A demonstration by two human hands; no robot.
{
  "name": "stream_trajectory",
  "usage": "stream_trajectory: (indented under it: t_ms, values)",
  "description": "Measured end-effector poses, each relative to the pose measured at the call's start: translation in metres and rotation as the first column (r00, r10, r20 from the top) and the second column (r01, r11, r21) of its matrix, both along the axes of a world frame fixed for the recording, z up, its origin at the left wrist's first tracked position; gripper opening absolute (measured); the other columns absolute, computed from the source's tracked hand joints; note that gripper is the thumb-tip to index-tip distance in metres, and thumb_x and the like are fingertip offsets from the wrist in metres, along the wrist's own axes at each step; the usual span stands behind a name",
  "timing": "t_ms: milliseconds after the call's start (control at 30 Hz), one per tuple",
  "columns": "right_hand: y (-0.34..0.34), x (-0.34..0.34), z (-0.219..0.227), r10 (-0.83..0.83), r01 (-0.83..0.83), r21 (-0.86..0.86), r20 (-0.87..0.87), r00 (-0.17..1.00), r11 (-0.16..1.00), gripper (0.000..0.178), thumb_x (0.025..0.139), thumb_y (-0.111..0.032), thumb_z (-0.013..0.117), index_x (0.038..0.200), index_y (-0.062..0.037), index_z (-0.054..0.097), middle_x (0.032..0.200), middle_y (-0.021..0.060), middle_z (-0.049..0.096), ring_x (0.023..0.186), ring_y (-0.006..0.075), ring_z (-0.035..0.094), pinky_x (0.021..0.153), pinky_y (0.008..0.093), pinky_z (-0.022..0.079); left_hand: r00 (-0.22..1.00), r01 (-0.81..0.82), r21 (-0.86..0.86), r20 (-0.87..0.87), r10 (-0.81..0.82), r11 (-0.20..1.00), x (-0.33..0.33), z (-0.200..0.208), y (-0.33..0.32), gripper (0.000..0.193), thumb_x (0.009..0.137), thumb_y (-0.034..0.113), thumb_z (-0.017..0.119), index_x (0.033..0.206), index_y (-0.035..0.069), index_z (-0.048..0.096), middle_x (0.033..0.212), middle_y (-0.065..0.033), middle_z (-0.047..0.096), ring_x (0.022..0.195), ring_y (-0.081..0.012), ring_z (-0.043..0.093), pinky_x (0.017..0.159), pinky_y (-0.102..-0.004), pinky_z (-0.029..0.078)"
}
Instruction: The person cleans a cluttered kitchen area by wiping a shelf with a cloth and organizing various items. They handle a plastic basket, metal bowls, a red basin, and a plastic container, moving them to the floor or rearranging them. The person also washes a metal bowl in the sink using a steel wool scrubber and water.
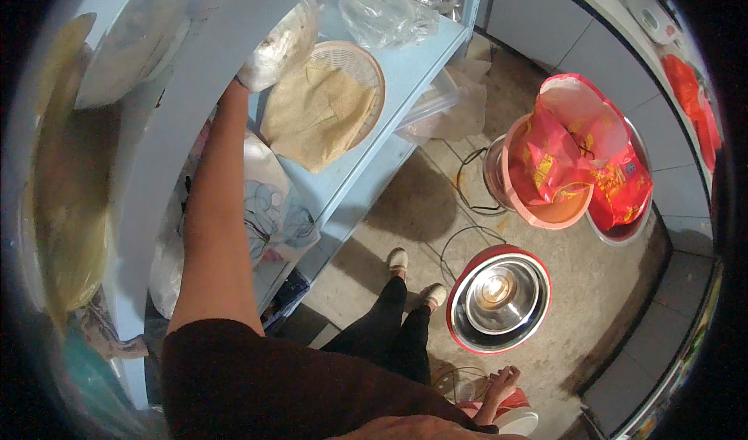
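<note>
Fingers hidden, grip impossible to tell, the left hand (234, 88) reaches onto the pale blue shelf (405, 74) at a white plastic bag (276, 46), still resting beside a round woven basket lined with tan cloth (331, 101). The right hand (502, 381), loosely curled, hangs empty over a red-and-white bowl (518, 418). Nested steel bowls (499, 296) sit on the floor.
</note>
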State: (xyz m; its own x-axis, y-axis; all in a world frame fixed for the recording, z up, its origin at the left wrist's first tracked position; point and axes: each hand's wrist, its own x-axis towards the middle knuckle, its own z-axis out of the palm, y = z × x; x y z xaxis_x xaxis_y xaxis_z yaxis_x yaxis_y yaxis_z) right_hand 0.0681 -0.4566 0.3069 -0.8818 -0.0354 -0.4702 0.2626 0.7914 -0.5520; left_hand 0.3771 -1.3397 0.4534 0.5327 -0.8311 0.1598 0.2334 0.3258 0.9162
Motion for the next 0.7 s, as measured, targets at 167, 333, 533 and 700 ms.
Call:
stream_trajectory:
  t_ms: [167,333,533,700]
  values:
    - [-0.06,-0.008,0.013,0.055,-0.06,-0.246,-0.025,0.998,0.967,0.024,0.091,-0.023,0.051,0.104,-0.003,0.052,0.078,0.0094,0.06,0.056,0.0144,0.06,0.045,0.0255,0.047,0.956,0.21,0.023,-0.213,-0.201,0.977,0.001,0.023,0.036,0.02,0.085,0.007,0.049,0.101,0.001,0.061,0.1,-0.0124,0.063,0.091,-0.0275,0.061,0.079,-0.0399,0.051]
    - [-0.132,-0.007,0.028,0.162,-0.182,-0.231,-0.102,0.982,0.956,0.025,0.089,-0.02,0.055,0.103,0.0003,0.056,0.082,0.0077,0.06,0.06,0.0143,0.06,0.053,0.0267,0.049,0.892,0.377,0.12,-0.314,-0.325,0.918,-0.025,0.01,0.103,0.022,0.086,0.006,0.049,0.105,0.0,0.057,0.105,-0.012,0.061,0.093,-0.0279,0.06,0.081,-0.04,0.051]
    - [-0.214,-0.002,0.036,0.315,-0.257,-0.551,0.01,0.949,0.794,0.018,0.092,-0.011,0.052,0.103,0.0024,0.053,0.085,0.0097,0.061,0.065,0.0143,0.06,0.058,0.0276,0.05,0.843,0.533,0.214,-0.224,-0.49,0.819,-0.073,0.008,0.2,0.023,0.085,-0.003,0.043,0.105,0.001,0.054,0.105,-0.0123,0.059,0.093,-0.0265,0.06,0.085,-0.0404,0.051]
    - [-0.299,-0.008,0.075,0.37,-0.215,-0.736,0.053,0.927,0.643,0.021,0.091,-0.015,0.053,0.104,0.0017,0.054,0.089,0.0076,0.061,0.082,0.0118,0.058,0.067,0.0255,0.05,0.826,0.564,0.279,-0.217,-0.521,0.777,-0.101,0.022,0.254,0.022,0.086,-0.006,0.043,0.103,0.001,0.055,0.1,-0.0121,0.06,0.09,-0.0241,0.06,0.082,-0.0376,0.052]
